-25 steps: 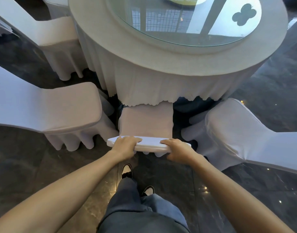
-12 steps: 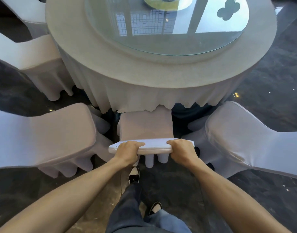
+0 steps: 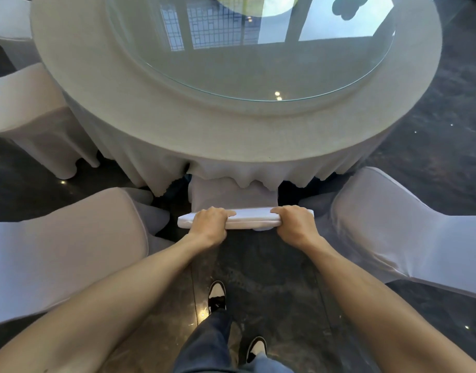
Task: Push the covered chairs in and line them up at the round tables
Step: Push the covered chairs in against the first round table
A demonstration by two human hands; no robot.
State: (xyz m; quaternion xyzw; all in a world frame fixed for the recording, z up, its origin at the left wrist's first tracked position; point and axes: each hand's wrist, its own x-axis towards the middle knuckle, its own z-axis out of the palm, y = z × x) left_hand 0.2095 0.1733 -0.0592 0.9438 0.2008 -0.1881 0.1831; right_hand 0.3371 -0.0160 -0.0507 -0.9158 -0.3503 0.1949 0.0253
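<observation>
A white-covered chair (image 3: 249, 218) stands right in front of me, its seat partly under the hanging cloth of the round table (image 3: 156, 125). My left hand (image 3: 210, 223) grips the left part of the chair's top edge. My right hand (image 3: 293, 224) grips the right part of that same edge. Only a short strip of the seat shows between the backrest and the tablecloth hem.
A covered chair (image 3: 70, 246) stands close on the left and another (image 3: 393, 224) close on the right, both angled toward the table. A third covered chair (image 3: 29, 111) sits further left. A glass turntable (image 3: 258, 49) tops the table. My feet stand on dark polished floor (image 3: 271, 278).
The chair has slid forward under the tablecloth, with less of its seat showing. I have stepped closer to the table; both hands keep their grip on the backrest.
</observation>
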